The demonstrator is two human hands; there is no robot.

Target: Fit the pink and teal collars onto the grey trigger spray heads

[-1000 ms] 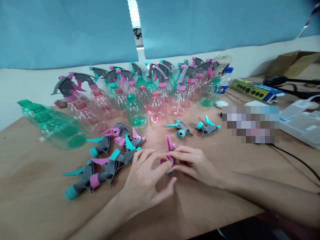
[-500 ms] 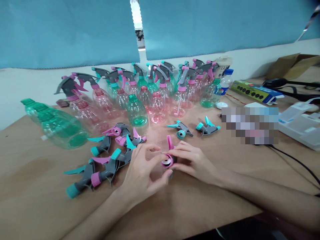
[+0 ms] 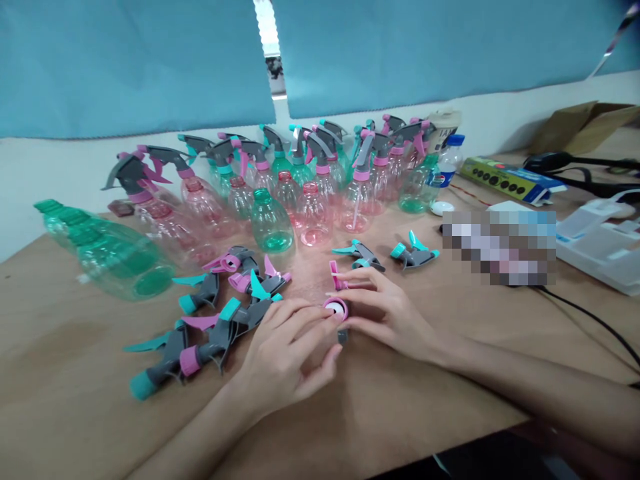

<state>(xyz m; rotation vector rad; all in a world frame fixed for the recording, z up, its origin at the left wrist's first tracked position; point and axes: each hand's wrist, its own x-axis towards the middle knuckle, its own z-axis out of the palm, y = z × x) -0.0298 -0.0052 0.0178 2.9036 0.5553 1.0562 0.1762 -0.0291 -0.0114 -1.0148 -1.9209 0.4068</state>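
Between my hands is a pink-and-grey trigger spray head, its pink collar (image 3: 344, 303) facing me with a white disc inside. My right hand (image 3: 395, 313) grips it from the right side, fingers curled around the collar, with its pink trigger (image 3: 335, 272) sticking up behind. My left hand (image 3: 287, 347) has its fingertips on the collar's opening, at the white disc, and the thumb lower down by the grey nozzle end (image 3: 343, 336). Left of my left hand lie several loose spray heads, among them one with a pink collar (image 3: 189, 361) and one with a teal collar (image 3: 143, 385).
Beyond are rows of pink and green bottles, some topped with spray heads; an open green bottle (image 3: 271, 223) stands in front. Green bottles (image 3: 125, 257) lie at left. Two teal spray heads (image 3: 414, 252) rest ahead. At right are a blue-capped bottle (image 3: 450, 163), a box (image 3: 507, 179) and a plastic organizer (image 3: 600, 247).
My left fingertips have moved onto the opening of the spray head's collar, and the white disc now shows more squarely. The spray head has turned slightly in my right hand.
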